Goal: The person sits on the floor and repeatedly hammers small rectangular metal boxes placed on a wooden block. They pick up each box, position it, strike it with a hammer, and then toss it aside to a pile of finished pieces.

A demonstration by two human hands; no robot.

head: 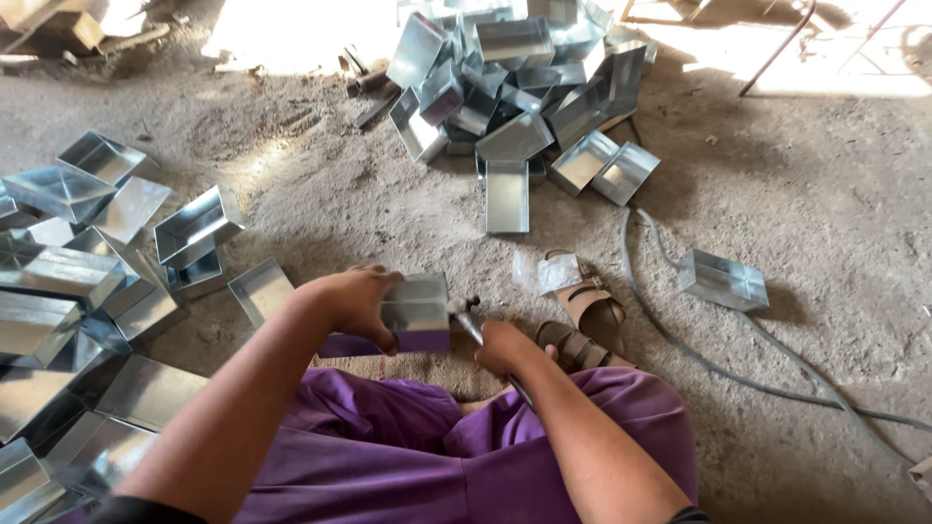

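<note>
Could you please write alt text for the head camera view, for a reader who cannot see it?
A seated person's left hand grips a small sheet-metal box while the right hand holds a tool against it. More metal boxes lie piled on the dirt floor.

your left hand [354, 303] covers the near face of the metal box [419, 311], so its left side can't be read; the tool [473, 320] in your right hand [505, 346] shows only a blurred tip, its handle lost under your palm; the tray stack at left [58, 291] runs off the frame edge; the far pile [515, 68] is cut by the top edge; the cable [680, 340] exits at right.
</note>
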